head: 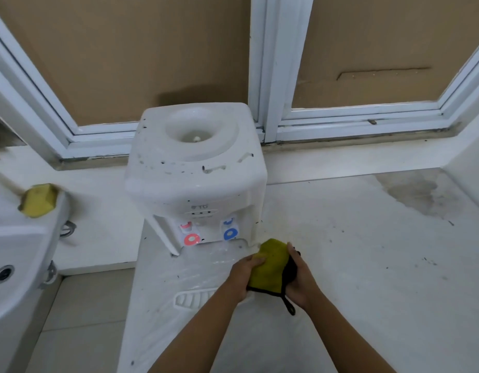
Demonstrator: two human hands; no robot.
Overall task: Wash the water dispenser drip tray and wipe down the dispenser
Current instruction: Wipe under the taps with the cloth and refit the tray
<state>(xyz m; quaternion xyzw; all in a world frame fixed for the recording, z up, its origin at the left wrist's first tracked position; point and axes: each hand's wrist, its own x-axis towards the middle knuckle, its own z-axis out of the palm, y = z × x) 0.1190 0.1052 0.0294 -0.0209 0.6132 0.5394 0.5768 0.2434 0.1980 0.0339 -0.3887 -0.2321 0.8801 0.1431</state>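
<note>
A: Both hands grasp the yellow microfibre cloth with black trim (270, 267), left hand (245, 275) and right hand (300, 278), just in front of the white plastic water dispenser (195, 173) at the counter's back edge.

B: Risk?

A: Wiping hard could nudge the taps or shove the unit. The white drip tray (195, 297) lies near the front edge and might slide off.

B: Surroundings?

A: The white counter (367, 265) is speckled, stained in its far right corner; a white basin (15, 265) with a yellow sponge (39, 200) stands left.

dispenser (195, 173) stands on counter (367, 265); sink (15, 265) left, sponge (38, 200) on its rim.

Single head view, steeply down and forward, close over the dispenser (195, 168)
</note>
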